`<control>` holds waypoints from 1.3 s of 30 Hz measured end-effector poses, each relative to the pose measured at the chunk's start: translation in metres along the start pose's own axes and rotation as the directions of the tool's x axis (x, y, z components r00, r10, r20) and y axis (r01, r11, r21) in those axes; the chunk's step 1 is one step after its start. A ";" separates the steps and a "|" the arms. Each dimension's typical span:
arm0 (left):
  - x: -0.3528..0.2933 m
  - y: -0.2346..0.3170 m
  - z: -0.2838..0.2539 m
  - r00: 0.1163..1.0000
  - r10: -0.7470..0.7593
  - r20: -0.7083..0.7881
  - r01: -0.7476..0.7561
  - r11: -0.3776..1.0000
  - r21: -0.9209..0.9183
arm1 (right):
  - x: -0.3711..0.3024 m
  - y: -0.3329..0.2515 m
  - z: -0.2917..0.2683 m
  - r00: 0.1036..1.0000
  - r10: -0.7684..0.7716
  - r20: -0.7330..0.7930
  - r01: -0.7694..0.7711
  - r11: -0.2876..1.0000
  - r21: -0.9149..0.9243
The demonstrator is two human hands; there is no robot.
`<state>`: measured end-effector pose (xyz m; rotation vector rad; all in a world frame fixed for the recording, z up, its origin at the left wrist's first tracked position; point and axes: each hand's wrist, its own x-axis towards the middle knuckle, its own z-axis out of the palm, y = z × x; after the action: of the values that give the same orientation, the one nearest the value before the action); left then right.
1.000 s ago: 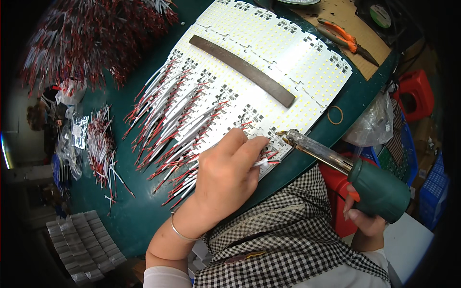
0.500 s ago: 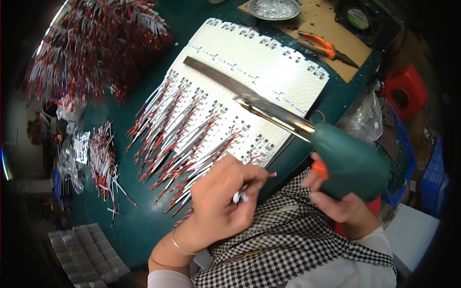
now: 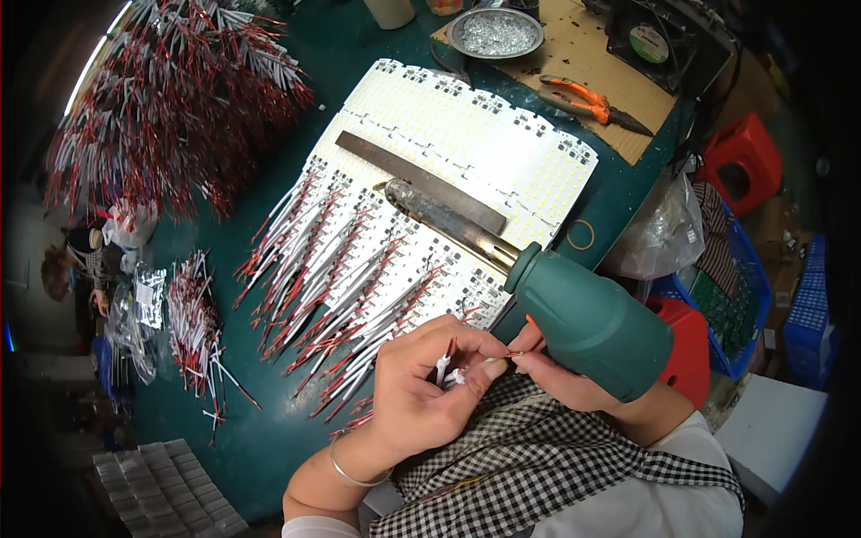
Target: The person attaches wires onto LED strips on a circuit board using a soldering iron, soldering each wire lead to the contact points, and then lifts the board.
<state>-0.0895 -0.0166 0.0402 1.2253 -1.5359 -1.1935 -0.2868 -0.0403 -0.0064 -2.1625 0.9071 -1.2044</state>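
Observation:
My left hand (image 3: 421, 390) is closed around a few short white wires (image 3: 451, 375), their ends poking out between the fingers. My right hand (image 3: 574, 381) grips a green soldering gun (image 3: 596, 318), its metal barrel reaching up and left above the boards. The right thumb and fingertips meet the left ones at a small red wire end (image 3: 514, 354). Beyond my hands lies a sheet of white LED boards (image 3: 466, 134) on the green table, with rows of red and white wires (image 3: 345, 309) fanning off its near left side. A dark flat metal bar (image 3: 368, 151) rests across the boards.
A big bundle of red and white wires (image 3: 170, 117) fills the upper left; a smaller wire pile (image 3: 191, 314) lies below it. Orange-handled pliers (image 3: 583, 103) rest on cardboard beside a metal bowl (image 3: 496, 34). Red stools (image 3: 740, 161) and a blue basket (image 3: 744, 336) stand right.
My right hand has come left with the soldering gun, and its fingertips now meet my left hand's. The gun's barrel has shifted left and down, clear of the metal bar's right end.

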 end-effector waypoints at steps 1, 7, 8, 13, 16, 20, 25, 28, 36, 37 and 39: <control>0.000 0.000 0.000 1.000 0.001 -0.001 -0.001 1.000 0.000 | 0.001 0.000 0.000 0.999 -0.049 -0.008 0.049 0.998 -0.046; -0.003 -0.002 0.004 1.000 -0.012 -0.024 0.012 1.000 0.005 | -0.009 0.002 0.001 0.990 0.141 0.025 -0.142 0.988 0.061; -0.004 -0.003 0.004 0.996 -0.082 -0.024 0.078 0.990 -0.114 | -0.010 0.004 0.001 0.990 0.140 0.025 -0.141 0.988 0.062; -0.006 -0.001 0.006 0.943 -0.329 0.052 0.316 0.835 -0.451 | 0.000 -0.007 -0.005 0.997 0.049 0.067 -0.048 0.999 -0.017; -0.007 -0.002 0.011 0.978 -0.209 -0.022 0.193 0.932 -0.307 | -0.006 -0.015 0.009 0.968 0.252 0.001 -0.230 0.880 0.415; -0.006 -0.003 0.013 0.997 0.022 -0.071 -0.027 0.997 -0.067 | -0.002 -0.010 0.009 0.996 0.093 0.000 -0.090 0.962 0.257; -0.014 0.006 0.009 0.947 0.323 -0.004 -0.302 0.891 0.339 | -0.001 -0.007 0.004 0.950 0.307 -0.057 -0.227 0.804 0.549; -0.012 -0.002 -0.001 0.855 0.518 0.026 -0.459 0.733 0.502 | -0.005 -0.017 -0.011 0.828 0.555 -0.079 -0.386 0.666 0.638; 0.002 -0.040 0.001 0.875 0.483 0.025 -0.353 0.603 0.715 | -0.062 -0.019 -0.070 0.770 0.631 0.094 -0.561 0.601 0.570; 0.004 -0.042 0.002 0.873 0.486 0.027 -0.355 0.596 0.720 | -0.062 -0.024 -0.071 0.696 0.714 0.074 -0.613 0.537 0.579; 0.007 -0.044 0.003 0.881 0.474 0.015 -0.339 0.608 0.718 | -0.073 -0.019 -0.069 0.713 0.701 0.032 -0.575 0.557 0.599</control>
<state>-0.0846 -0.0265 -0.0032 1.2805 -2.0762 -0.1426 -0.3689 0.0198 0.0010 -1.0589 1.1112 -1.1208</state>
